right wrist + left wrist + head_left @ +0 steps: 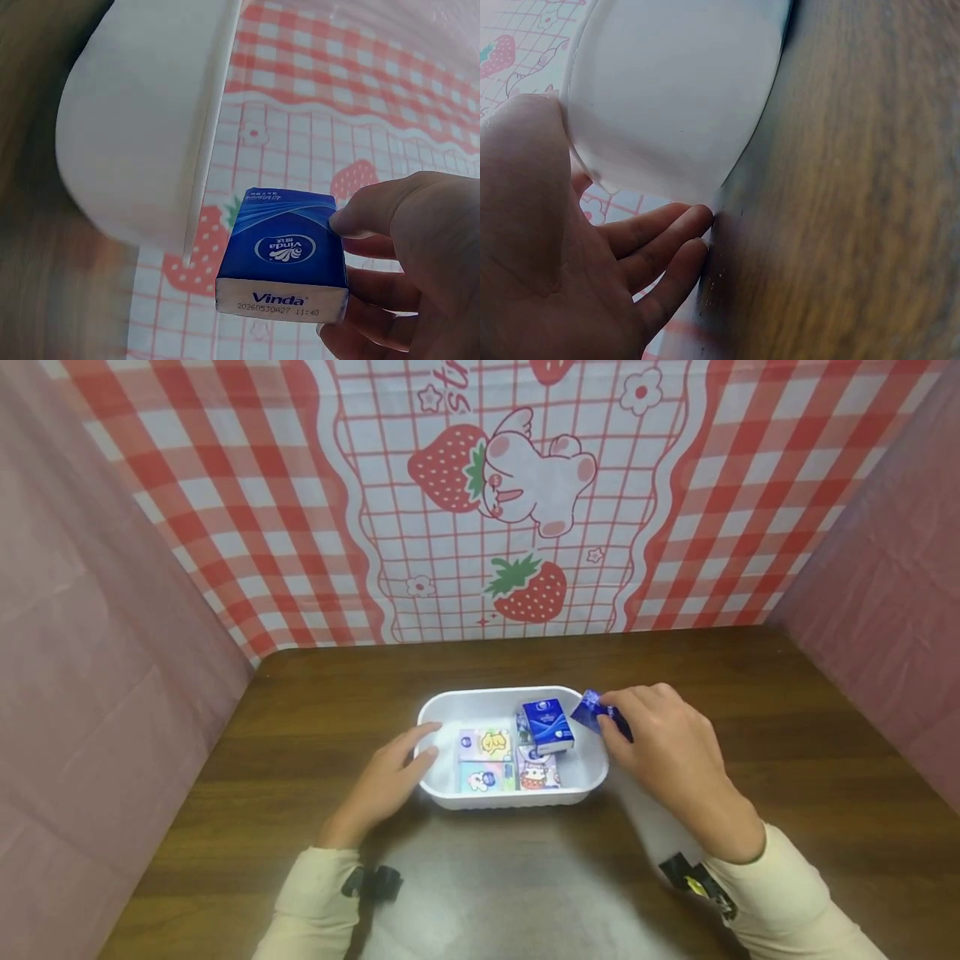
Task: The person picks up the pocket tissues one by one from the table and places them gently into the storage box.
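Note:
A white plastic tray point(495, 799) with rounded corners sits on the table. My right hand point(667, 747) pinches a blue Vinda tissue pack point(285, 247) between thumb and fingers, beside the tray's right rim. The left hand point(384, 785) rests at the tray's left end with relaxed fingers, thumb and index tips over the rim; other fingers point(671, 251) lie outside the wall. Inside the tray, a blue tissue pack point(547, 720) lies tilted on top of other packs at the right. Pastel cartoon packs point(487, 746) lie flat in the middle.
The tray stands on a brown wooden table point(285, 793). Behind it hangs a red-and-white checked cloth point(277, 527) with strawberries. Pink cloth walls point(97, 610) close off both sides. Small dark devices point(373, 882) are strapped at both wrists.

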Tool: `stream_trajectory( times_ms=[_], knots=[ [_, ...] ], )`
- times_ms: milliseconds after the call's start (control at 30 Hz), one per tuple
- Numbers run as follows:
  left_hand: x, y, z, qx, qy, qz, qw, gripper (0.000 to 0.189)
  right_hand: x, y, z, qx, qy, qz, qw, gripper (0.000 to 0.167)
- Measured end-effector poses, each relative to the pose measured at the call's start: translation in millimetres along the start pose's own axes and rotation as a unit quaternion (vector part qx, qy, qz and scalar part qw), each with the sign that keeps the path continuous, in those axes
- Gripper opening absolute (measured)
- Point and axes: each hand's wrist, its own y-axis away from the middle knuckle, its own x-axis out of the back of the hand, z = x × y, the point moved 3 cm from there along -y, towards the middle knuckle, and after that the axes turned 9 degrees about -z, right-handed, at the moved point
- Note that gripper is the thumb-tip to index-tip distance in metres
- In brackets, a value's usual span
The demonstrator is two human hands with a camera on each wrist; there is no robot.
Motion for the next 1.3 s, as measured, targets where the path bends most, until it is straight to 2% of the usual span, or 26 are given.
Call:
stream_trajectory(
  times_ms=[300, 467, 867, 1100, 1300],
  knots=[
    [-0.3, -0.7, 0.3, -0.002, -0.005, 0.002, 1.0000, 0.046, -12.4, -4.6, -27.4, 0.057, -0.013, 0.000, 0.9983, 0.028],
    [-0.2, -1.2, 1.2, -0.005, -0.006, 0.002, 1.0000, 0.047, -17.7, -5.1, -37.7, 0.069, -0.020, -0.015, 0.9973, 0.028],
    [0.6, -1.3, 1.5, 0.000, -0.005, 0.001, 1.0000, 0.046, -30.9, -4.8, -54.1, 0.105, -0.033, -0.037, 0.9932, 0.028],
    [0.5, -0.5, 1.1, -0.006, -0.007, 0.005, 0.9999, 0.046, -44.2, -4.7, -60.6, 0.137, -0.051, -0.032, 0.9888, 0.020],
    [1.2, 0.1, 1.9, -0.010, -0.006, 0.008, 0.9999, 0.045, -52.1, -4.0, -63.7, 0.145, -0.063, -0.036, 0.9868, 0.016]
  ],
)
